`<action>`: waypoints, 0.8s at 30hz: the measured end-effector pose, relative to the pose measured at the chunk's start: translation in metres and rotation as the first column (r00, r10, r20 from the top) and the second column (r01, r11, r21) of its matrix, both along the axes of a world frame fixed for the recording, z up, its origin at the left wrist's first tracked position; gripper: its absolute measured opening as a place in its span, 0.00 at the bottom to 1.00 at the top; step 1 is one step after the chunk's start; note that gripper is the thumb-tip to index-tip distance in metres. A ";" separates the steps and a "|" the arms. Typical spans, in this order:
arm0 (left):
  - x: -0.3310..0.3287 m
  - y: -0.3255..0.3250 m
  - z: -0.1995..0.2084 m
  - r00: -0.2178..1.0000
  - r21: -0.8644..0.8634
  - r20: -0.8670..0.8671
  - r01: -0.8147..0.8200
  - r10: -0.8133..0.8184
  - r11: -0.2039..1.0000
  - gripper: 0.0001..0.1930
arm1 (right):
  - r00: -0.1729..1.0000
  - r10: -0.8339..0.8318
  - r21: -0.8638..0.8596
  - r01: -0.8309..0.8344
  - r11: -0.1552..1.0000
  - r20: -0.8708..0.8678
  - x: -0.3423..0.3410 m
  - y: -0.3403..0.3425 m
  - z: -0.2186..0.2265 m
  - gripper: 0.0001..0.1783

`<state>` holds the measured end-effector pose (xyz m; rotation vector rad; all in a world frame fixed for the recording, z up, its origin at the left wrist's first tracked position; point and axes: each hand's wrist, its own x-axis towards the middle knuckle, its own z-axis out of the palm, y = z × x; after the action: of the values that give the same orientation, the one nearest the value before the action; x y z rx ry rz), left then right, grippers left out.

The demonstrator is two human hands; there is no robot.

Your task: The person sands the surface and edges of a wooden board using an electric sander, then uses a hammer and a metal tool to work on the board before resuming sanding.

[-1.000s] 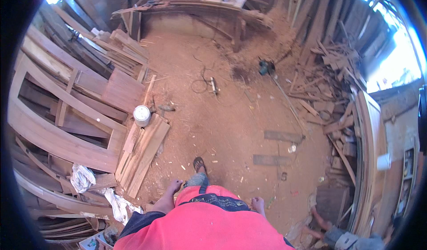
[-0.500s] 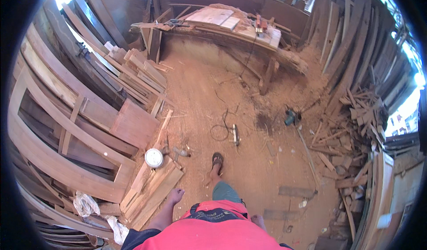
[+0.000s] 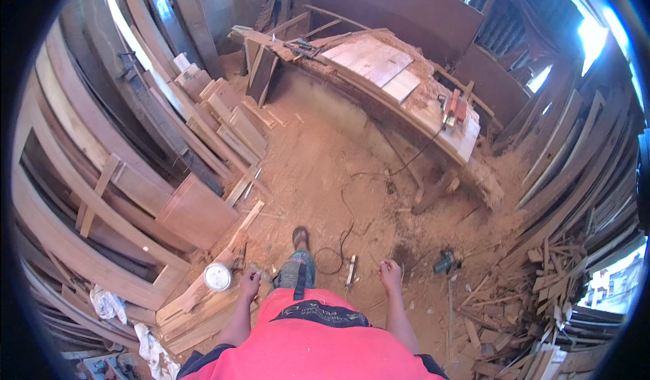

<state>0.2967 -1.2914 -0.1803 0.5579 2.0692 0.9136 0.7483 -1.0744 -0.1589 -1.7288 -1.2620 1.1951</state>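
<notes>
My left hand hangs at my side with its fingers curled in and nothing visible in it. Closest to it is a round white-topped tub, standing by a stack of light planks. Out in front on the right, my right hand is loosely closed, also with nothing visible in it. Below it on the sawdust-covered floor lie a white power strip with a dark cord and a teal power tool. Neither hand touches anything.
Ahead stands a workbench bearing pale boards and an orange-red power tool, its cord trailing down. Wooden frames and boards lean along the left. Scrap wood is piled on the right.
My view has turned, so the bench now sits further right and nearer. My right hand has come up into view beside my body. The floor things appear closer.
</notes>
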 end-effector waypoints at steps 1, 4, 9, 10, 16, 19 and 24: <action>-0.014 0.021 -0.013 0.996 0.009 0.048 -0.075 0.075 0.997 0.16 | 0.996 0.005 -0.059 -0.010 0.998 -0.089 -0.026 0.044 0.014 0.11; -0.030 0.130 -0.031 0.987 0.003 0.114 -0.117 0.116 0.993 0.16 | 0.985 -0.021 -0.094 0.005 0.996 -0.170 -0.070 0.149 0.029 0.10; -0.102 0.321 -0.049 0.998 0.002 -0.057 0.001 -0.001 1.000 0.20 | 0.978 -0.023 -0.142 -0.007 0.990 -0.206 -0.128 0.282 0.048 0.09; -0.101 0.377 -0.037 0.991 0.074 -0.115 0.083 -0.074 0.994 0.20 | 0.982 -0.041 -0.140 0.015 0.990 -0.186 -0.116 0.313 0.050 0.09; -0.150 0.693 0.098 0.956 0.326 -0.241 0.243 -0.168 0.914 0.22 | 0.948 -0.203 -0.043 0.199 0.979 -0.245 -0.112 0.455 0.086 0.10; -0.172 0.825 0.145 0.916 0.363 -0.347 0.326 -0.198 0.873 0.23 | 0.918 -0.279 -0.043 0.278 0.959 -0.283 -0.125 0.542 0.106 0.10; -0.187 1.006 0.182 0.763 0.323 -0.615 0.474 -0.200 0.819 0.24 | 0.916 -0.224 0.137 0.282 0.950 -0.332 -0.145 0.698 0.113 0.15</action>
<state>0.1099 -0.2854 0.0018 1.5901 2.1124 1.1100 0.6030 -0.3760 -0.0458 -1.4500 -0.8951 1.1089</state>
